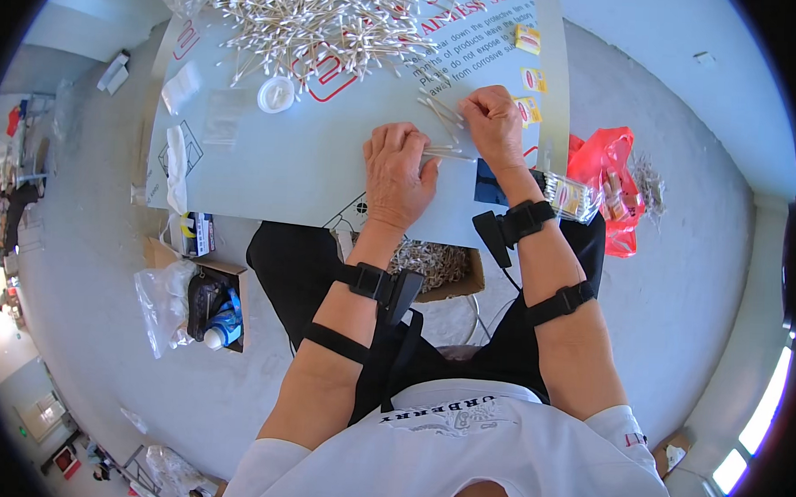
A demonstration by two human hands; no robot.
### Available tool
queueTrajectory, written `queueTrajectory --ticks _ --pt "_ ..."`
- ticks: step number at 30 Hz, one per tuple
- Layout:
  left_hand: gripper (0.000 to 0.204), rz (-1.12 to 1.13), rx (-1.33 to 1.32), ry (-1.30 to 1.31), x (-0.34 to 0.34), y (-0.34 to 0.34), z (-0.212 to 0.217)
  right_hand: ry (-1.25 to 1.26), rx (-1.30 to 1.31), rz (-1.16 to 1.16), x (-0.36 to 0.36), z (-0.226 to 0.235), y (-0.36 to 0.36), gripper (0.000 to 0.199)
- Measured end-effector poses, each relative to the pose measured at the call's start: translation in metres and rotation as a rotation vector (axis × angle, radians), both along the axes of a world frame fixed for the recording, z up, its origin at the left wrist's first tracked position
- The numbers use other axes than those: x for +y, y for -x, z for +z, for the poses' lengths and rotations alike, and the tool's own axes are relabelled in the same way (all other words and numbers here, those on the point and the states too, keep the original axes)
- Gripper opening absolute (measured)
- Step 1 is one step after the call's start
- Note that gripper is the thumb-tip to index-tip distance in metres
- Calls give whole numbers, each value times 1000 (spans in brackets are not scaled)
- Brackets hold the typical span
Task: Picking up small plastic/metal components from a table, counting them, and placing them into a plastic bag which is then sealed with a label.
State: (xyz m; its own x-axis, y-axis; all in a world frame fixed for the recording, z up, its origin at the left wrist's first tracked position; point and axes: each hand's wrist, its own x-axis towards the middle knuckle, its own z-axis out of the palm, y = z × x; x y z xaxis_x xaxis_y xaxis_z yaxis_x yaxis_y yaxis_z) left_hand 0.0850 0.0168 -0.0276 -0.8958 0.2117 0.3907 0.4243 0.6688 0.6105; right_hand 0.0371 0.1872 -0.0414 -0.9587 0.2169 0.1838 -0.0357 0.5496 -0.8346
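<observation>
Cotton swabs (451, 153) stick out to the right from the curled fingers of my left hand (397, 177), which rests on the board-topped table. My right hand (494, 128) is closed, a little farther and to the right. Beside its fingertips a few loose cotton swabs (440, 110) lie fanned on the board; what the fingers pinch, if anything, is hidden. A big heap of cotton swabs (328, 23) spreads over the far part of the table. Left of my hands stands a small round white tub (276, 94).
Several small yellow packets (528, 39) line the table's right side. Packed swabs (569, 198) lie by my right forearm, near a red plastic bag (611, 160). Clear plastic bags (222, 116) lie at left. Below the near edge is a carton of swabs (433, 268).
</observation>
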Motion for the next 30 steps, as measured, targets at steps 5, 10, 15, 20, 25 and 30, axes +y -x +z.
queueTrajectory --ticks 5,10,15,20,25,30 --pt "41 34 5 -2 1 0 1 11 41 -218 -9 7 0 11" --pt "47 24 -5 -20 -1 0 0 -63 17 -55 -8 14 -10 13" --pt "48 17 8 -45 -2 2 -2 -132 -15 40 -11 13 -14 19" --pt "54 18 -7 -65 -1 1 0 -249 11 -27 -15 16 -12 26" --pt "64 14 17 -68 -3 2 1 -234 -89 42 -16 20 -10 23" --pt "65 6 13 -58 -1 2 2 -158 -82 47 -13 17 -10 23"
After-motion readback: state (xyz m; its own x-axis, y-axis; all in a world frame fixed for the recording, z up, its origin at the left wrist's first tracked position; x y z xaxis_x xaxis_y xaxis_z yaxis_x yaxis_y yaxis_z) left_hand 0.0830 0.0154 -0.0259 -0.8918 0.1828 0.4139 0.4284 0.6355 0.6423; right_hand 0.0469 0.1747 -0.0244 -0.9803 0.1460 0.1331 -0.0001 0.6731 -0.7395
